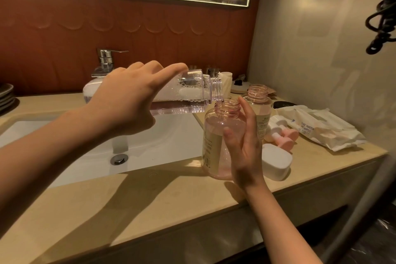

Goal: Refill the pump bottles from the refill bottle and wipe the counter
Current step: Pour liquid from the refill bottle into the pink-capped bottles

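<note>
A beige stone counter (pixel 171 203) is shown beside a white sink basin (pixel 150 148). A clear, square-shouldered plastic refill bottle (pixel 188 96) is gripped by the closed left hand (pixel 128 100); its long axis lies almost horizontal, with the threaded mouth pointing right, just over the neck of a pink translucent pump bottle (pixel 220 143). This pump bottle, uncapped and upright at the counter edge, is steadied by the right hand (pixel 244 152), partly curled around it. Spillage onto the counter is judged likely if the mouths drift apart or the tilt steepens.
</note>
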The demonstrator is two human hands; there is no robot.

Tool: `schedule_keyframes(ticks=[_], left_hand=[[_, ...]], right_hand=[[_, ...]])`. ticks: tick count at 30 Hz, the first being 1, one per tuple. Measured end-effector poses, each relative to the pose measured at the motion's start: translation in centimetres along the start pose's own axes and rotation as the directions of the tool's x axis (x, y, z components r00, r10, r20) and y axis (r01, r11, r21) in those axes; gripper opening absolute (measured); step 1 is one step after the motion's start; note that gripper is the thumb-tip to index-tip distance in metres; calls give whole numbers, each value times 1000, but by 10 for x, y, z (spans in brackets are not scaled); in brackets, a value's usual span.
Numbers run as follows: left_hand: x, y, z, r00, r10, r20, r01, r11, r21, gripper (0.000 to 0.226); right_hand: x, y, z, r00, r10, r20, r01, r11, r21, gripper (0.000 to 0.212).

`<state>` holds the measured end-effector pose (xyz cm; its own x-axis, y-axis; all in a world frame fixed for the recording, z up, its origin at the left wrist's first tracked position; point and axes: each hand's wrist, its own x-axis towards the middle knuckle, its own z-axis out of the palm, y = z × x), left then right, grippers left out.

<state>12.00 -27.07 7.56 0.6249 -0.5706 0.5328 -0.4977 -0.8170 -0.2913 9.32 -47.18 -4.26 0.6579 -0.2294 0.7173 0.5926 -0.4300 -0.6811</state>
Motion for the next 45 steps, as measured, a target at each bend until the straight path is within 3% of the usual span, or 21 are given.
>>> schedule_keyframes(ticks=[7,13,45], left_hand=[[1,-1,2,1000,-5,4,5,1000,-3,107],[1,-1,1,1000,4,-9,-4,1000,-4,106],[1,-3,1,1000,23,-15,-23,1000,12,108]], right_hand=[[1,0,0,999,47,-14,-45,993,105,49],[1,3,-3,1000,6,-23,-1,979,202,41],[1,3,-3,999,-15,-41,22,985,169,40]])
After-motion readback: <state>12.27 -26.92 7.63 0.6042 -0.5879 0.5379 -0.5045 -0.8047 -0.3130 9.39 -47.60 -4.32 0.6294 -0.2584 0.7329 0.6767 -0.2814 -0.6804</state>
